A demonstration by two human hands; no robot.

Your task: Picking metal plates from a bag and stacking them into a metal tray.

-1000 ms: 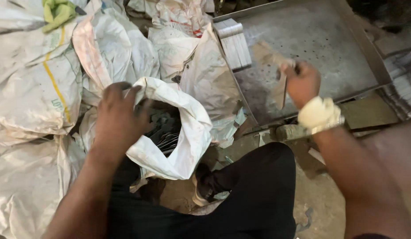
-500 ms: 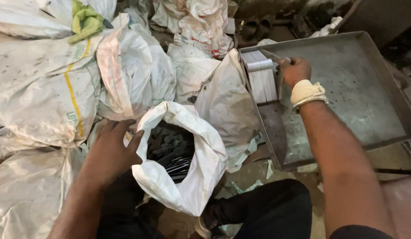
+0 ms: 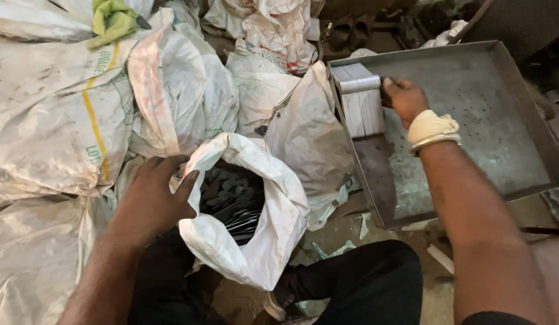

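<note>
A green cloth [image 3: 114, 18] lies on the grey woven sacks [image 3: 57, 114] at far left. The left hand [image 3: 150, 201] grips the rolled rim of an open white sack [image 3: 255, 241] holding dark metal pieces [image 3: 231, 201]. Further right, the right hand [image 3: 404, 99], wrist wrapped in cloth, presses curled fingers against a stack of thin metal sheets [image 3: 360, 99] in the metal tray [image 3: 502, 150].
</note>
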